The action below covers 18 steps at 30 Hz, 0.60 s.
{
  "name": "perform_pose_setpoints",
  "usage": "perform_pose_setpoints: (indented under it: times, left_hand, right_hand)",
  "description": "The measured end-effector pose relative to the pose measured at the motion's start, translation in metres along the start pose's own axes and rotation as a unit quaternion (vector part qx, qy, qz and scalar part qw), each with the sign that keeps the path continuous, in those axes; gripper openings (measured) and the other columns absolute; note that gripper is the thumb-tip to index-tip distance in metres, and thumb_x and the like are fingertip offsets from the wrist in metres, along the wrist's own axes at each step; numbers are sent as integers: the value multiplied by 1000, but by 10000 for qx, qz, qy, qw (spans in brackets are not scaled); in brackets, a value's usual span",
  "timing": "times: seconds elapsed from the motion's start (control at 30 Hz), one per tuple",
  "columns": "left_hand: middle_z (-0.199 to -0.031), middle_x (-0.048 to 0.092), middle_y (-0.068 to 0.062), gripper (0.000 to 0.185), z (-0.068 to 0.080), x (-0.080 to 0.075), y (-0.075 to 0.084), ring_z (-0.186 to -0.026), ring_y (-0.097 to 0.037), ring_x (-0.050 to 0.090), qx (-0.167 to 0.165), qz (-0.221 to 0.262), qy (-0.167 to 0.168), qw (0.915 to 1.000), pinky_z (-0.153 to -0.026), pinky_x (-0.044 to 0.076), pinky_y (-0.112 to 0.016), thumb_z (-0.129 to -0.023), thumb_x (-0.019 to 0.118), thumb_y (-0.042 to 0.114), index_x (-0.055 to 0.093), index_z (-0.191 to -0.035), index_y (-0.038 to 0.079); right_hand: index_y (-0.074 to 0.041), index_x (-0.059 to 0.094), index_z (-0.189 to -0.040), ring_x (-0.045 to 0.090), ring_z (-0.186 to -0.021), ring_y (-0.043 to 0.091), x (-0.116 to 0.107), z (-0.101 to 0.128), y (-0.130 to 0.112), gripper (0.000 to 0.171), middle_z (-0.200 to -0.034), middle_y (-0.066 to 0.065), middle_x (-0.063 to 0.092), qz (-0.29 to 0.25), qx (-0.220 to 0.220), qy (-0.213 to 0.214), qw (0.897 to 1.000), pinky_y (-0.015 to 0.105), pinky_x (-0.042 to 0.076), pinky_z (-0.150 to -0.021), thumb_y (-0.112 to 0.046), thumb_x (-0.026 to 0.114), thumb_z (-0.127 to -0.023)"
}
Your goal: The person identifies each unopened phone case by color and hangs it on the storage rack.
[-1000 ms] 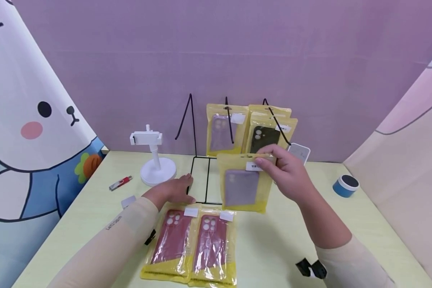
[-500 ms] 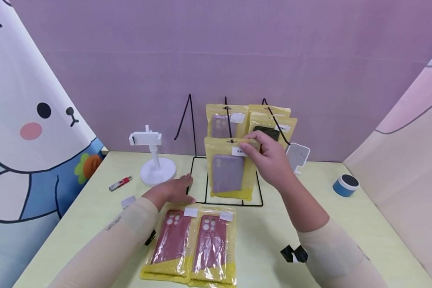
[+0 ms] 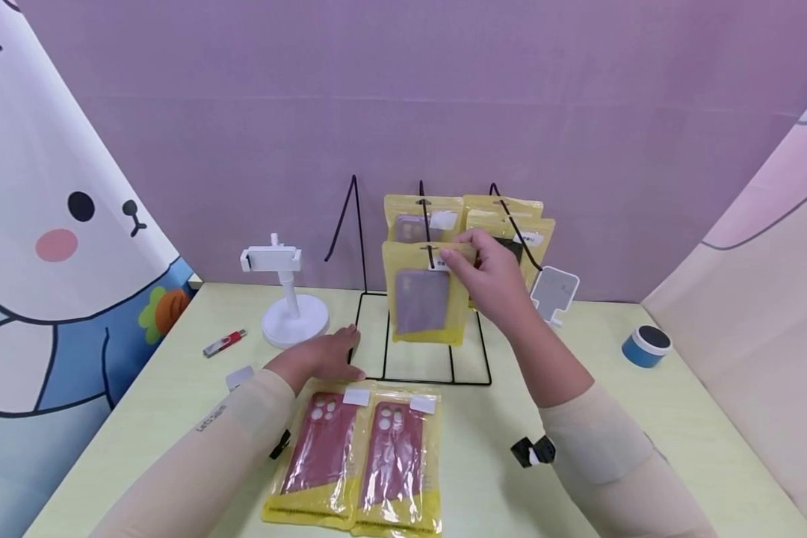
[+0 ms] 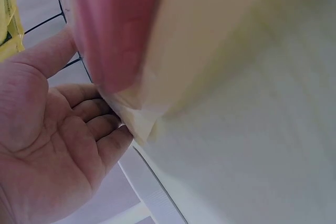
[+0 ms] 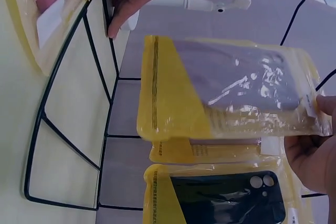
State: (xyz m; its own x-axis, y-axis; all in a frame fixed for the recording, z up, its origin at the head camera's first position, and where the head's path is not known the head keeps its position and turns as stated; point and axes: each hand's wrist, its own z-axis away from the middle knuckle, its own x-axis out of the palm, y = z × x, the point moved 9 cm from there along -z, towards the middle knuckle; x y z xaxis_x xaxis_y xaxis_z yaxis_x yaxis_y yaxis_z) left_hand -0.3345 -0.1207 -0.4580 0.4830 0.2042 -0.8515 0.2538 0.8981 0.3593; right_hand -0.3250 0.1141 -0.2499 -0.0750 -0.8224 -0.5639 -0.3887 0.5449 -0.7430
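Observation:
My right hand [image 3: 487,273] pinches the top edge of a yellow packet holding a purple phone case [image 3: 422,299], with its hang hole at the middle hook of the black wire rack [image 3: 437,379]. In the right wrist view this packet [image 5: 226,87] hangs in front of another purple-case packet and beside a black-case packet [image 5: 220,195]. My left hand [image 3: 326,359] lies flat on the table, its fingertips [image 5: 113,24] touching the front left corner of the rack's base. Two packets with red cases [image 3: 319,456] [image 3: 397,456] lie side by side just behind that hand's wrist.
A white phone stand [image 3: 289,299] stands left of the rack, with a red USB stick [image 3: 224,342] and a small white tag [image 3: 240,376] nearby. A white card holder [image 3: 557,291] and a blue and black round object [image 3: 645,346] sit to the right. A purple backdrop closes the rear.
My right hand has carried the purple-case packet up, left and back from above the table to the rack's middle hook. The left hand has stayed put.

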Motion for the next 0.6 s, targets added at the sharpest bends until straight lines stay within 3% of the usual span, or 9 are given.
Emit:
perform_pose_setpoints:
  times: [0.6]
  left_hand:
    - [-165, 7, -16, 89, -1, -1, 1, -151, -33, 12, 79, -52, 0, 10000, -122, 18, -48, -92, 64, 45, 18, -157, 4]
  right_hand:
    - [-15, 58, -120, 48, -64, 24, -4, -43, 1, 48, -79, 6, 52, 1208, 377, 569, 9903, 36, 41, -55, -55, 57, -94]
